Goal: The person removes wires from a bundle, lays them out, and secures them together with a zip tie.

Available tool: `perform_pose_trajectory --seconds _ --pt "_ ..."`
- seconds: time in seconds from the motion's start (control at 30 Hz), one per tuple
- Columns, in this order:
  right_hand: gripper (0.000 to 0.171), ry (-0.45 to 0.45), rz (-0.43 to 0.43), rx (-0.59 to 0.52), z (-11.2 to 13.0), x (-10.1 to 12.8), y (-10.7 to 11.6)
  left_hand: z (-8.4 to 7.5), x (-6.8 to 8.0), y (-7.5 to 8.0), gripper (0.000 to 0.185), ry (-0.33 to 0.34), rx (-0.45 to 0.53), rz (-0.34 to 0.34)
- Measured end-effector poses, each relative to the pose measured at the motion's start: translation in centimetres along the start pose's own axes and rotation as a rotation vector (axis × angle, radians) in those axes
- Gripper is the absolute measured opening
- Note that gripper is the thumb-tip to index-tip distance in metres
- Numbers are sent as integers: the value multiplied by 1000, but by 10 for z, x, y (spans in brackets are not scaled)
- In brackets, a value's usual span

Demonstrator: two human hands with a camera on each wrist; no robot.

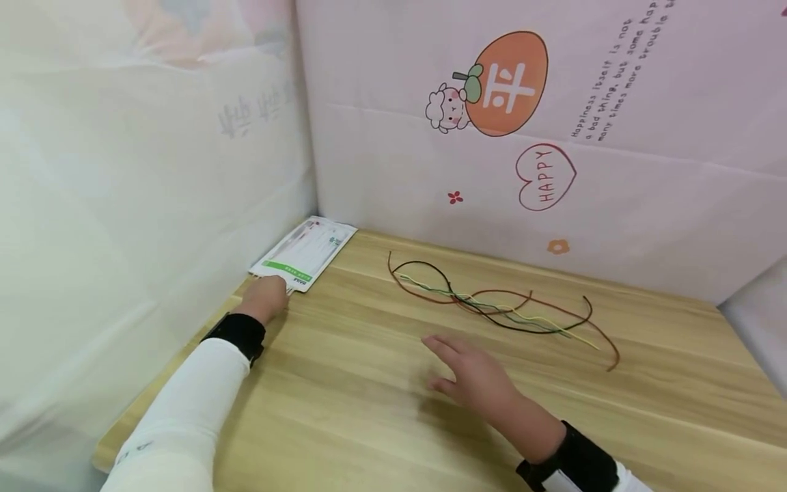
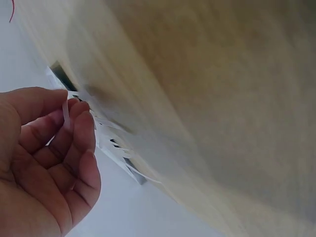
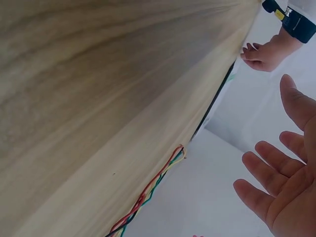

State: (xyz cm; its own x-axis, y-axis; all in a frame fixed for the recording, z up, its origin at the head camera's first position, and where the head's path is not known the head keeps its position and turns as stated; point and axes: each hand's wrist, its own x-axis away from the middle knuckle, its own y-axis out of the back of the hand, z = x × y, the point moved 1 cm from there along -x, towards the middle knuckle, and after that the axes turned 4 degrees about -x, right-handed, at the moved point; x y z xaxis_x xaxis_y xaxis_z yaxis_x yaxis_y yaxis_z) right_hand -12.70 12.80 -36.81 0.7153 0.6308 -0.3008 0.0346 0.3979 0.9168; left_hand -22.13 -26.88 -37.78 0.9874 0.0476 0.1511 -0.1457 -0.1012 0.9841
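A flat white packet [image 1: 313, 246] with a green band lies in the back left corner of the table. At its near end is my left hand [image 1: 264, 298]. Thumb and fingertips pinch a thin white strip [image 2: 66, 114], and several similar strips stick out of the packet's end in the left wrist view. My right hand [image 1: 479, 379] hovers over the middle of the table, fingers spread and fairly straight, holding nothing. Beyond it, loosely crossed wires lie on the wood: a red wire [image 1: 558, 306], a black wire [image 1: 430, 265], a yellow wire [image 1: 581, 337] and a green one.
The wood-grain table [image 1: 344, 383] runs back to a printed white cloth [image 1: 381, 150]. Another white cloth [image 1: 123, 205] hangs along the left edge, close beside the packet and the left hand.
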Motion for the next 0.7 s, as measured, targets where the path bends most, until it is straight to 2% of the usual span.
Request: perform_pose_trajectory --seconds 0.17,0.33,0.6,0.7 --pt "68 -12 0 -8 -3 3 -2 0 1 -4 14 15 21 -11" --pt "64 -9 -32 -4 -4 5 0 1 7 -4 16 17 1 -55" --pt "63 34 -87 9 -6 5 -1 7 24 0 12 53 -22 -223" --pt "63 54 -98 14 -6 4 -1 10 30 2 15 92 -25 -250"
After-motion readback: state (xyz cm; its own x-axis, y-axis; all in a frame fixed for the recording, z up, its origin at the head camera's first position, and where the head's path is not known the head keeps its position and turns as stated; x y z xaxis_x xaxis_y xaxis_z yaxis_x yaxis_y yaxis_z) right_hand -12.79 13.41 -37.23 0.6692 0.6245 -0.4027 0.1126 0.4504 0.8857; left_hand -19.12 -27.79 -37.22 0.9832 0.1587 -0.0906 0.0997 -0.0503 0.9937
